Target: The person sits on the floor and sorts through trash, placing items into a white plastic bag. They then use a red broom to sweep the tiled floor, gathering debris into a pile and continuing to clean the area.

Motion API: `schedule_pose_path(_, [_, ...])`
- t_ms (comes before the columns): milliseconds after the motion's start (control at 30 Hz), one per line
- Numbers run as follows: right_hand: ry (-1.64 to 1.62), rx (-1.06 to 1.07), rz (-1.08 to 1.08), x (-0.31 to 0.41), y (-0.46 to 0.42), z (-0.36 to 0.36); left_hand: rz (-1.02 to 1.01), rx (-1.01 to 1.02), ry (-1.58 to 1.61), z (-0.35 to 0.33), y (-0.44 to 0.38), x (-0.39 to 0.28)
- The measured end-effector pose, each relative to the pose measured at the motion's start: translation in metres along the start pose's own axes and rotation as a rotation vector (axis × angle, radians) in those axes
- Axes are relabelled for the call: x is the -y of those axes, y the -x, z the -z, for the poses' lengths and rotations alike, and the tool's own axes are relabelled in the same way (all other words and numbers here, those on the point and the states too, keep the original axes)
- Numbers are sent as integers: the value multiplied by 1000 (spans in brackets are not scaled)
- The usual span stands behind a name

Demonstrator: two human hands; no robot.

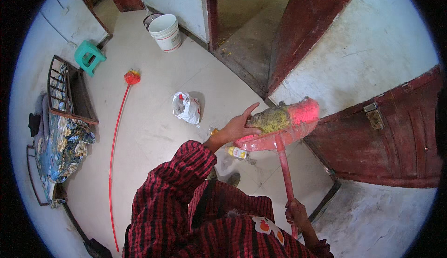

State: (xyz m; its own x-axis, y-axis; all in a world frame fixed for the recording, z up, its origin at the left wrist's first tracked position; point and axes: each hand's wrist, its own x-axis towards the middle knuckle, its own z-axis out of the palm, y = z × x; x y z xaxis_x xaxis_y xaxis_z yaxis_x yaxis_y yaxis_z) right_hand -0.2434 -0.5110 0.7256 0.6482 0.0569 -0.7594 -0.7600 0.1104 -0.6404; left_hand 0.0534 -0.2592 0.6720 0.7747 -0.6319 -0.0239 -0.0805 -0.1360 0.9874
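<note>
My right hand [297,211] grips the pink handle [284,170] of a broom, its head raised in front of me. The broom's bristles [270,122] are pink and yellow, and grey dust and fluff are matted over much of them. At the left end of the bristles is my left hand [239,127], thumb and fingers spread around the dusty tufts and touching them. Whether it pinches any fluff is hard to see. Below the broom head, a yellow-and-white bottle [237,152] lies on the tiled floor, with loose fluff [252,161] near it.
A white plastic bag [187,108] stands open on the floor. Left of it lies a long red pole [114,146] with a red-and-yellow head. Farther off are a white bucket [166,34], a green stool [87,57] and a wooden-framed seat [73,94]. A red door [391,143] is at right.
</note>
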Motion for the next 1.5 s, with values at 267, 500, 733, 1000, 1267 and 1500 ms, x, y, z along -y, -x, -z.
schedule_pose_path(267, [-130, 6, -139, -17, 21, 4, -294, -51, -520, -29, -30, -19])
schedule_pose_path(500, [83, -109, -3, -24, 43, -13, -258, -292, -999, -28, -40, 16])
schedule_pose_path(733, [109, -305, -84, -61, 74, 21, 137, -61, -753, 2, -47, 57])
schedule_pose_path(1000, [246, -240, -102, -55, 54, 7, 518, 277, 448, -91, -61, -40])
schedule_pose_path(1267, [351, -179, 6, -64, 48, 10, 290, 142, 746, -98, -91, -29])
schedule_pose_path(1500, [285, -215, -20, -95, 52, 26, 222, -372, 554, -51, -106, 15])
